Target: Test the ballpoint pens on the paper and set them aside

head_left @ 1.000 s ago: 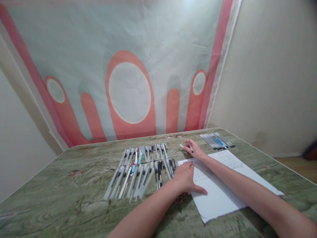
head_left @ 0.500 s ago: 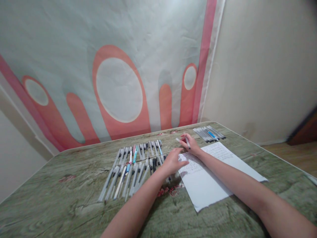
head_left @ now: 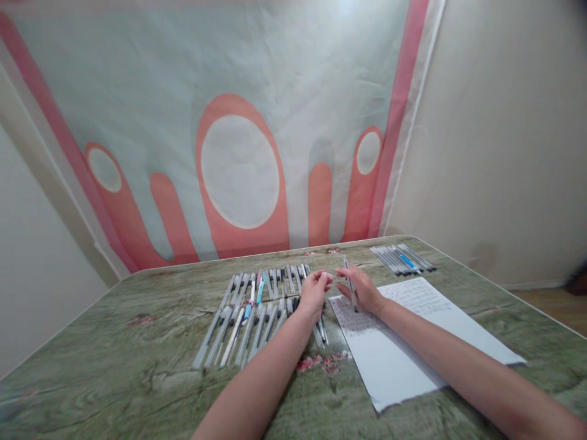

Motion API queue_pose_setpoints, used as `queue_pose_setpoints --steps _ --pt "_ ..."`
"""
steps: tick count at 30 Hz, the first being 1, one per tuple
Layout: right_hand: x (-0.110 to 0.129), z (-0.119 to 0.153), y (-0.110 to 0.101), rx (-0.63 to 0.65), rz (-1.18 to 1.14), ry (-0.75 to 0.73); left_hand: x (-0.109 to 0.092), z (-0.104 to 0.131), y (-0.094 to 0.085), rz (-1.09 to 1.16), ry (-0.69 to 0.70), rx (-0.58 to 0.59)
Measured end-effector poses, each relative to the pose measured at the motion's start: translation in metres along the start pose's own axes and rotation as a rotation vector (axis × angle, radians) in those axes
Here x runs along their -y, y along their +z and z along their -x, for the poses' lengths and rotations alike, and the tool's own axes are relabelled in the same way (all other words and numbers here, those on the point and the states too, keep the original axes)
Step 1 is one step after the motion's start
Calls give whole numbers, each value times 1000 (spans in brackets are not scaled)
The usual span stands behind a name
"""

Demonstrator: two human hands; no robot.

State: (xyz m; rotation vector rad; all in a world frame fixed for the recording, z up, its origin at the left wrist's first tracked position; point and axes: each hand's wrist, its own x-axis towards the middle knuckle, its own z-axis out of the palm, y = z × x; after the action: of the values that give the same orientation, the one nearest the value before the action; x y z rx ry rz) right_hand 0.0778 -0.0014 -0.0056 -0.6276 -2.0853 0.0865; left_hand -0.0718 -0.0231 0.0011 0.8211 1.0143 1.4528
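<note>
My right hand (head_left: pixel 367 292) is closed around a slim clear pen (head_left: pixel 351 286), held above the top left corner of a written sheet of paper (head_left: pixel 398 360). Just left of it, my left hand (head_left: pixel 314 293) has its fingertips pinched on a small clear pen cap (head_left: pixel 328 275). The fingertips of the two hands nearly meet. Several capped pens (head_left: pixel 233 333) lie in two rows beside and partly behind my left hand and forearm, mostly clear, a few pink, white or blue. Part of the near row is hidden by that arm.
At the far right of the table (head_left: pixel 137 379) lies a row of slim pens or refills (head_left: pixel 397 260), one with a blue label. A printed cloth (head_left: pixel 298 91) hangs behind the table, and a plain wall (head_left: pixel 495 134) stands to the right.
My left hand has moved to my right hand's fingertips and closed on the cap that the right fingers held. The pen stays in my right hand. The view has shifted slightly.
</note>
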Motion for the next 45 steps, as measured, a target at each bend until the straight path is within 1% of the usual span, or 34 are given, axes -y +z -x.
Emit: queue_pose_setpoints --steps 5,9,18,23,29,36,45 --pt "-2 3 -2 79 87 -108 -4 -5 -3 203 -60 -72" --pt "-4 6 3 91 102 -163 -7 -6 -5 244 -88 -107" --pt "-5 5 5 73 33 -153 -3 -5 -5 164 -68 -77" --pt "-5 5 7 63 32 -168 -1 -4 -6 112 -60 -61" --pt "-3 3 10 8 47 -252 4 -6 -8 30 -34 -54" --pt "-3 4 11 -24 69 -310 10 -2 -10 -31 35 8" --pt "-7 6 15 -5 96 -388 12 2 -9 -84 92 45"
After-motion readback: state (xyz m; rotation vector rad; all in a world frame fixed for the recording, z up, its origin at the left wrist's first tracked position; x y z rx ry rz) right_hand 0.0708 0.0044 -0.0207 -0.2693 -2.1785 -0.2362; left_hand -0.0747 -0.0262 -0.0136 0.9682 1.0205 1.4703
